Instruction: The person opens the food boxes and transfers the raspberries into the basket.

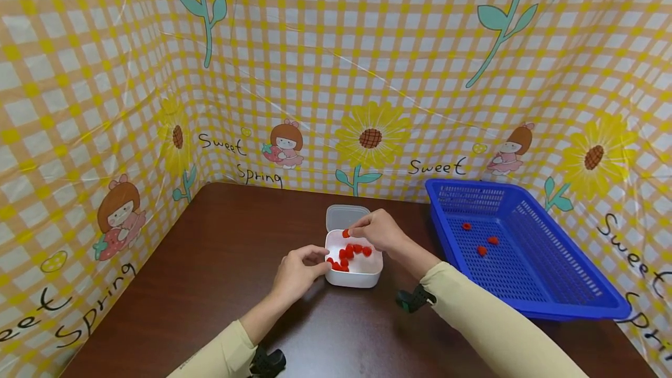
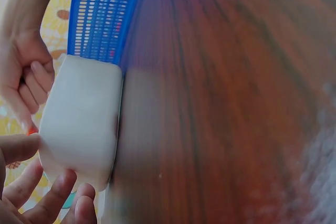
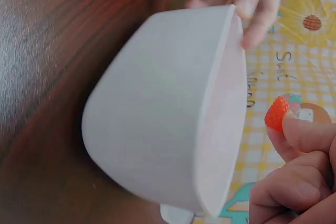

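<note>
A white box [image 1: 354, 279] stands on the table with several red raspberries [image 1: 349, 251] inside, some in its middle and some in the near left corner. My left hand [image 1: 295, 273] holds the box at its left side; in the left wrist view its fingers [image 2: 58, 187] lie against the white wall. Over the far part of the box, my right hand [image 1: 382, 231] pinches one raspberry [image 3: 276, 113] between thumb and finger, above the rim in the right wrist view.
A translucent lid [image 1: 343, 215] lies behind the box. To the right stands a blue basket [image 1: 530, 302] with slotted walls, holding 3 raspberries [image 1: 482, 251]. The dark wooden table [image 1: 226, 238] meets a checkered cloth [image 1: 315, 74] at the back and sides.
</note>
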Demonstrator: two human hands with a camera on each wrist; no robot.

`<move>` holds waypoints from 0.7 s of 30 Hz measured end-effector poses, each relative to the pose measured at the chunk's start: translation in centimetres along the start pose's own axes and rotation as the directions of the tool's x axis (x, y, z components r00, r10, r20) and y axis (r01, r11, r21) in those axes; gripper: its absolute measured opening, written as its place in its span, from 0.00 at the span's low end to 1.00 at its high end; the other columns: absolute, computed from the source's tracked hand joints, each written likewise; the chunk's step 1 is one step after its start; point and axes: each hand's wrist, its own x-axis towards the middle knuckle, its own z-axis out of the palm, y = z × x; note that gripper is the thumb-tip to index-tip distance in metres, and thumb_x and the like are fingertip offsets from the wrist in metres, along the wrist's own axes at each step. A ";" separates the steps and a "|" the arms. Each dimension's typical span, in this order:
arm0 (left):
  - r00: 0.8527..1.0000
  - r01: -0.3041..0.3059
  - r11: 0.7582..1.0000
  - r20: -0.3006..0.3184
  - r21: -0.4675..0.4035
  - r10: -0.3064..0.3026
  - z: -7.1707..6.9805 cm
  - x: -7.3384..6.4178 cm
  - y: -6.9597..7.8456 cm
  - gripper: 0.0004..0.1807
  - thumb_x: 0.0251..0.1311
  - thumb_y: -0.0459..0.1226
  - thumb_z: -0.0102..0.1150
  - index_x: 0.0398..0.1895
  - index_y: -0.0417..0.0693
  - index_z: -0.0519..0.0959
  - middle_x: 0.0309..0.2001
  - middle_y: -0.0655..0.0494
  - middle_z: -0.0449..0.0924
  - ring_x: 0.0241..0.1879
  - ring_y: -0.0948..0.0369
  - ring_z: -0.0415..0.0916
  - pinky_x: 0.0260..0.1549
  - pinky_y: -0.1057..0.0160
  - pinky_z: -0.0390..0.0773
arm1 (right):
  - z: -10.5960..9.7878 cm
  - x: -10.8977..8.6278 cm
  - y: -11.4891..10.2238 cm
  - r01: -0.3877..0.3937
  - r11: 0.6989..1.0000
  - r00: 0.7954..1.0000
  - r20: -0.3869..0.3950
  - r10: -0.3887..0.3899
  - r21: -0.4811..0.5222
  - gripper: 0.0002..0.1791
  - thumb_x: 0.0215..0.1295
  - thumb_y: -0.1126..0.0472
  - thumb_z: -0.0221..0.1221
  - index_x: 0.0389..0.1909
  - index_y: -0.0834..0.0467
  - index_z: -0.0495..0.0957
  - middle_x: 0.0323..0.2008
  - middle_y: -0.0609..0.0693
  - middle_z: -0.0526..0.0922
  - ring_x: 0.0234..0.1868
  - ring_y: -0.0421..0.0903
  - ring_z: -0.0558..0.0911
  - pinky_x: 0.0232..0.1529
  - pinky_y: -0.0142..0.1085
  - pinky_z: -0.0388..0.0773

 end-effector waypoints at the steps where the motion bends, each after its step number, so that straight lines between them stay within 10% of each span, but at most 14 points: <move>1: 1.000 0.004 1.000 0.002 -0.002 -0.004 0.0 0.0 0.0 0.14 0.57 0.42 0.70 0.47 0.52 0.87 0.36 0.60 0.86 0.35 0.62 0.81 0.32 0.60 0.78 | -0.3 -0.1 0.0 -0.005 1.000 1.000 -0.005 0.005 0.001 0.07 0.62 0.60 0.68 0.37 0.58 0.90 0.36 0.52 0.87 0.15 0.41 0.61 0.15 0.30 0.60; 10: 1.000 0.012 1.000 -0.012 -0.010 -0.012 0.0 0.1 0.1 0.13 0.56 0.41 0.71 0.46 0.52 0.87 0.36 0.60 0.86 0.35 0.62 0.81 0.31 0.60 0.78 | -3.9 -0.4 0.3 -0.025 0.999 1.000 -0.009 0.025 0.046 0.10 0.65 0.61 0.65 0.43 0.62 0.88 0.12 0.42 0.62 0.10 0.40 0.52 0.14 0.32 0.52; 21: 1.000 0.016 1.000 -0.011 0.004 -0.016 0.0 0.0 0.1 0.13 0.56 0.42 0.71 0.45 0.54 0.87 0.36 0.61 0.86 0.35 0.63 0.81 0.32 0.60 0.77 | -8.2 -0.7 2.2 -0.018 0.999 0.998 -0.054 0.021 0.039 0.14 0.67 0.58 0.64 0.47 0.63 0.87 0.19 0.40 0.67 0.12 0.38 0.51 0.15 0.31 0.53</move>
